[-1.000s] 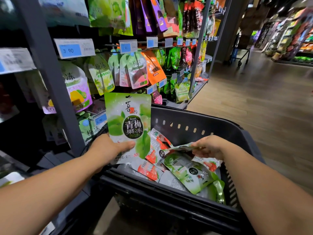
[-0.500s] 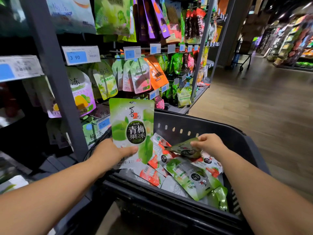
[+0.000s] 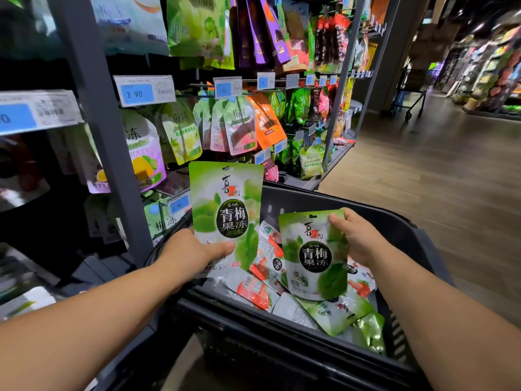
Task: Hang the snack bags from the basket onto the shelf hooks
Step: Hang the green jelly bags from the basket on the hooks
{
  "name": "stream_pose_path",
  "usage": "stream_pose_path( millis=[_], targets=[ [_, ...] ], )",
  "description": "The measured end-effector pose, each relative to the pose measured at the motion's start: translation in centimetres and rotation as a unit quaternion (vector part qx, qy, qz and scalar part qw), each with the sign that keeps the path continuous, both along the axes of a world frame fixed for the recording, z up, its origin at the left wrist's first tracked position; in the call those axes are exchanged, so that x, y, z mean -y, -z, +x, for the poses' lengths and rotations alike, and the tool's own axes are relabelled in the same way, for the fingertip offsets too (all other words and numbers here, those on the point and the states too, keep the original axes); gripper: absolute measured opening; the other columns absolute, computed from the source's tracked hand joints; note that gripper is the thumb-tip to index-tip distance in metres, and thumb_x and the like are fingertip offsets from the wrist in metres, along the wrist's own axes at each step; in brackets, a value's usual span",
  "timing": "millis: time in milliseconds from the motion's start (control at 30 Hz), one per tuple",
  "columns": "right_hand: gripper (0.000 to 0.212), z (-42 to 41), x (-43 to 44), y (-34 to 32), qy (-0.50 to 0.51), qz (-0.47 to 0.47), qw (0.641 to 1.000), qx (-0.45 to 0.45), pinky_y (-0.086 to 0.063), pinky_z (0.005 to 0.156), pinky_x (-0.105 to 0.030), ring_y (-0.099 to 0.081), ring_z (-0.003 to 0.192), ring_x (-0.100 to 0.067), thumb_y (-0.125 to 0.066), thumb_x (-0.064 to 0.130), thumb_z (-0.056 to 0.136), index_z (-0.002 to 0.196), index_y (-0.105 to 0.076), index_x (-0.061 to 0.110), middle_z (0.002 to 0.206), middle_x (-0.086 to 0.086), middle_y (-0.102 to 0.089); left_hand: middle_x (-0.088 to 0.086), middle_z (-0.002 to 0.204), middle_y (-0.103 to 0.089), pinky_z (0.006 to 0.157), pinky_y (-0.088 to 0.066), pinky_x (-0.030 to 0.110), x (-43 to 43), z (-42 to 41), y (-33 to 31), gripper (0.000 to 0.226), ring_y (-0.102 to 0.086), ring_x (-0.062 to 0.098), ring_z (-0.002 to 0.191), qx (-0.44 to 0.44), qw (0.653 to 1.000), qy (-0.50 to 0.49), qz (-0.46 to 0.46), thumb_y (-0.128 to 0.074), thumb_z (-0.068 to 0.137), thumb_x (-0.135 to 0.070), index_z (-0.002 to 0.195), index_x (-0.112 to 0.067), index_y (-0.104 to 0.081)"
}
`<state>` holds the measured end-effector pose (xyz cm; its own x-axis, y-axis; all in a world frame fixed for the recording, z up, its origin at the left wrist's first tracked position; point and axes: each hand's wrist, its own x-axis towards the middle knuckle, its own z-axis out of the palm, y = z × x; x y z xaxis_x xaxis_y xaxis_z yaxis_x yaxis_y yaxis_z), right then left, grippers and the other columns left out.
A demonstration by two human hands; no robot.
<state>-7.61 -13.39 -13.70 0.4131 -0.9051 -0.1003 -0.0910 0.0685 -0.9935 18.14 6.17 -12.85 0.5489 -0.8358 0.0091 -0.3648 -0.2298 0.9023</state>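
Note:
My left hand (image 3: 191,249) grips a green plum-jelly snack bag (image 3: 225,204) by its lower edge and holds it upright over the left rim of the black basket (image 3: 400,224). A second green snack bag (image 3: 313,258) of the same kind stands upright over the basket, held at its upper right corner by my right hand (image 3: 358,235). Several more red and green snack bags (image 3: 259,289) lie in the basket. The shelf hooks (image 3: 239,80) with hanging bags run along the rack behind and to the left.
A grey upright post (image 3: 104,131) of the rack stands just left of my left hand. Price tags (image 3: 143,90) hang along the hook rails. A wooden-floor aisle (image 3: 437,170) opens to the right, with a cart (image 3: 411,88) far back.
My right hand has lifted a green bag out of the pile and turned it upright to face me. The left hand keeps its bag in the same hold.

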Motion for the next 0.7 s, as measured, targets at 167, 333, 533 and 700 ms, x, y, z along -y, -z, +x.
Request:
stream_pose_path(
  millis=[167, 333, 533, 700],
  targets=[
    [0.010, 0.3, -0.1, 0.5, -0.027, 0.002, 1.000, -0.005, -0.046, 0.063, -0.031, -0.063, 0.077, -0.021, -0.052, 0.014, 0.100, 0.090, -0.053, 0.014, 0.087, -0.007, -0.068, -0.007, 0.060, -0.071, 0.058, -0.046, 0.026, 0.1, 0.1, 0.0, 0.022, -0.064, 0.011, 0.060, -0.001, 1.000, 0.002, 0.023, -0.087, 0.071, -0.032, 0.079, -0.016, -0.073],
    [0.021, 0.0, 0.2, 1.1, -0.070, -0.001, 0.997, -0.026, -0.054, 0.068, -0.036, -0.068, 0.080, -0.028, -0.063, -0.004, 0.088, 0.103, -0.059, 0.010, 0.093, -0.012, -0.072, -0.007, 0.071, -0.073, 0.063, -0.047, 0.025, 0.0, -0.1, -0.2, 0.021, -0.068, 0.013, 0.072, 0.017, 0.999, 0.003, 0.028, -0.087, 0.072, -0.031, 0.081, -0.017, -0.073],
    [0.022, -0.2, -0.1, 2.6, -0.096, -0.006, 0.983, -0.157, -0.053, 0.071, -0.033, -0.069, 0.085, -0.026, -0.074, 0.001, 0.081, 0.100, -0.067, 0.010, 0.095, -0.011, -0.074, -0.003, 0.079, -0.076, 0.071, -0.053, 0.029, 0.0, -0.2, -0.1, 0.024, -0.069, 0.016, 0.078, 0.009, 0.999, -0.003, 0.037, -0.087, 0.070, -0.032, 0.086, -0.019, -0.075],
    [0.029, -0.6, -0.2, 4.1, -0.130, 0.016, 0.949, -0.288, -0.057, 0.087, -0.043, -0.071, 0.095, -0.027, -0.087, 0.009, 0.069, 0.093, -0.073, 0.017, 0.094, -0.006, -0.076, -0.004, 0.082, -0.076, 0.082, -0.053, 0.032, 0.1, 0.0, 0.1, 0.024, -0.070, 0.017, 0.083, 0.000, 1.000, 0.000, 0.026, -0.088, 0.070, -0.030, 0.086, -0.019, -0.075]
  ],
)
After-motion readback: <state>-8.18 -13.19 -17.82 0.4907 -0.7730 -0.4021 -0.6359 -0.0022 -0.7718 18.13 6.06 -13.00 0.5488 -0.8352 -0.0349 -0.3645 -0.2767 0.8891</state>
